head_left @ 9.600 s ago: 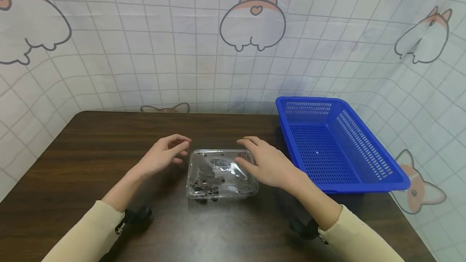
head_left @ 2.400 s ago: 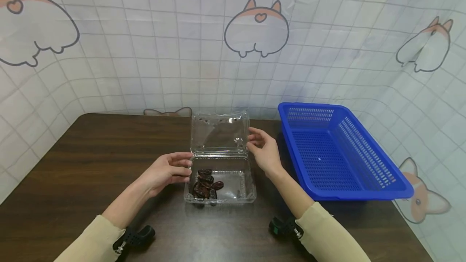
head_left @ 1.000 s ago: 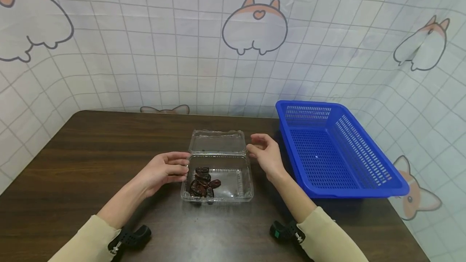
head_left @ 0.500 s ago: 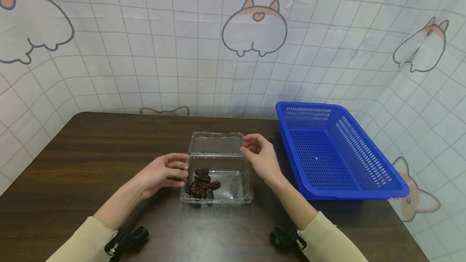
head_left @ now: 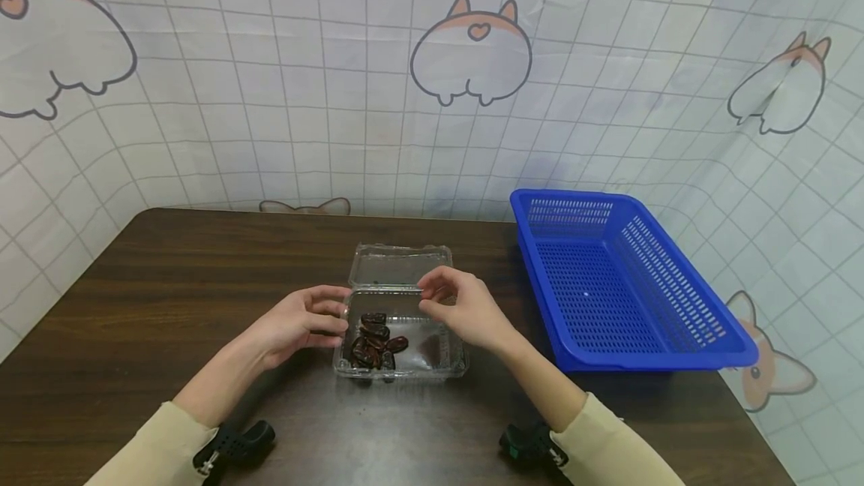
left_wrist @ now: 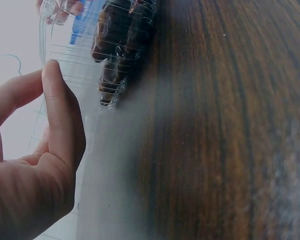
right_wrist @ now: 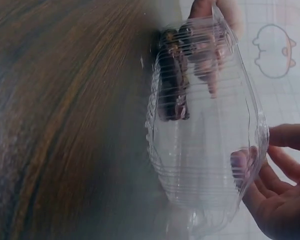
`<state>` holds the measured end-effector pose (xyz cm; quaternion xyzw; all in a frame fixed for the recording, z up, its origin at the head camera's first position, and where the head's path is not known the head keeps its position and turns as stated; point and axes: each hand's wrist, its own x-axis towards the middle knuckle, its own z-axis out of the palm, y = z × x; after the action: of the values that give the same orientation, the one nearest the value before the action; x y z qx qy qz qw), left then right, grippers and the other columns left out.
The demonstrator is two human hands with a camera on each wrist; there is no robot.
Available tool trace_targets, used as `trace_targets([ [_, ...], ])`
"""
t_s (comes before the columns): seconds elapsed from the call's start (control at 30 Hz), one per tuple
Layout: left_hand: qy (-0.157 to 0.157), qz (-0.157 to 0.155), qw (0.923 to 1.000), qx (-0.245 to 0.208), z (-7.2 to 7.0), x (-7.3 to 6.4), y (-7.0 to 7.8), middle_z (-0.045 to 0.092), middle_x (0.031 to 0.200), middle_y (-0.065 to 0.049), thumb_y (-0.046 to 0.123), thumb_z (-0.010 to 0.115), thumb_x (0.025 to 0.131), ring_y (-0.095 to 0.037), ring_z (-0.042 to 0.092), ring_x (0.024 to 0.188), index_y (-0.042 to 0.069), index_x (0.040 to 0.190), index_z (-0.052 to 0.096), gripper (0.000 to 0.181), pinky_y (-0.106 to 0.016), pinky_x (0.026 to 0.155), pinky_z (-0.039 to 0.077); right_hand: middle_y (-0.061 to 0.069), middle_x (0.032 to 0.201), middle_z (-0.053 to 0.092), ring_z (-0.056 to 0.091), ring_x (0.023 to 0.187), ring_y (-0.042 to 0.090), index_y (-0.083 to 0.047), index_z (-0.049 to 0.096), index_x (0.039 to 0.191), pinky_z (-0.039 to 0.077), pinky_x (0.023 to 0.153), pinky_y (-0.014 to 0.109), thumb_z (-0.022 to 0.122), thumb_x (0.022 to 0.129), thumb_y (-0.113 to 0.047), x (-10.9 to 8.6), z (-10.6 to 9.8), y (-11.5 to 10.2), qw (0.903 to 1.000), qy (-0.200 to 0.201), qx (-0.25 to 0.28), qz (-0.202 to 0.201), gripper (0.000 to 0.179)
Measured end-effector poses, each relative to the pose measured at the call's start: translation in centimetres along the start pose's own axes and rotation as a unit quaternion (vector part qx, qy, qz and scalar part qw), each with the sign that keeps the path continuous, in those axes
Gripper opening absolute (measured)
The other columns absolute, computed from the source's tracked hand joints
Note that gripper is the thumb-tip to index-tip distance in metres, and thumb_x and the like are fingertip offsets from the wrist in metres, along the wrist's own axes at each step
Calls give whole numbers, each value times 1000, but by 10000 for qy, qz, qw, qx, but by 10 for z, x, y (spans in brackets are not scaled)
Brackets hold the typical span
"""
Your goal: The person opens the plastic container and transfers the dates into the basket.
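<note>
A clear plastic clamshell box point(head_left: 432, 375) stands on the table in the head view, its lid point(head_left: 388, 265) folded back. Several dark brown dates point(head_left: 374, 343) lie in the left part of its base; in the left wrist view the dates point(left_wrist: 112, 37) show through the ribbed wall. My left hand point(head_left: 290, 325) rests its thumb and fingers, spread apart, against the box's left side. Over the right part of the base is my right hand point(head_left: 469, 313), fingers bent and thumb apart from them, nothing between. In the right wrist view, that right hand point(right_wrist: 282, 185) overlaps the box's rim.
A blue plastic basket point(head_left: 567, 355) with slotted walls stands at the right of the dark wooden table point(head_left: 202, 268). Behind the table hangs a white grid-patterned cloth point(head_left: 310, 96) with cartoon corgis. Each wrist wears a black camera mount point(head_left: 236, 441).
The lid, shut at first, has been swung up and back. My right hand has left the lid's right edge and moved left over the base. The left hand has hardly moved lately.
</note>
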<state>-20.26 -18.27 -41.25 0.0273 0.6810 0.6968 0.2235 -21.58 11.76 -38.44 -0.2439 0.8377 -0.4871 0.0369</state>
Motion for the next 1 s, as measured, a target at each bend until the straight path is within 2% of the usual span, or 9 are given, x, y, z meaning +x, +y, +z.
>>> trace_targets([
  [0.23, 6, 13, 10000, -1, 0, -1, -2, 55, 119, -17, -2, 71, 93, -22, 63, 93, -5, 151, 40, 65, -38, 82, 60, -1, 101, 69, 65, 91, 13, -5, 69, 117, 55, 77, 34, 73, 96, -7, 2, 8, -6, 9960, -788, -410, -77, 22],
  [0.4, 6, -21, 10000, 27, 2, 0, -4, 53, 126, -21, -3, 68, 94, -21, 62, 94, -5, 151, 41, 63, -38, 82, 60, -1, 100, 69, 65, 89, 12, -4, 69, 118, 54, 75, 31, 74, 95, -8, 2, 14, -5, 9905, -1210, -639, -89, 24],
  [0.67, -31, -11, 10000, 52, 1, 2, -3, 52, 126, -20, -2, 66, 96, -21, 60, 97, -6, 151, 41, 61, -38, 84, 60, 7, 104, 71, 67, 86, 14, -3, 70, 115, 54, 74, 29, 76, 92, -5, 8, 23, -1, 9850, -1441, -895, -330, 24],
  [0.87, -43, -24, 10000, 45, 0, 3, -3, 52, 126, -19, -1, 66, 96, -20, 60, 98, -7, 151, 41, 61, -38, 84, 60, 6, 104, 70, 67, 86, 11, -6, 70, 116, 55, 77, 29, 77, 91, -7, 12, 27, 1, 9805, -1586, -1153, -142, 26],
  [1.0, -28, -36, 10000, 39, 0, 2, -3, 52, 127, -20, -2, 66, 96, -21, 60, 98, -6, 151, 41, 61, -38, 85, 60, 7, 104, 70, 68, 87, 14, -5, 70, 115, 55, 77, 29, 78, 90, -5, 13, 30, 0, 9773, -1665, -1308, -42, 26],
])
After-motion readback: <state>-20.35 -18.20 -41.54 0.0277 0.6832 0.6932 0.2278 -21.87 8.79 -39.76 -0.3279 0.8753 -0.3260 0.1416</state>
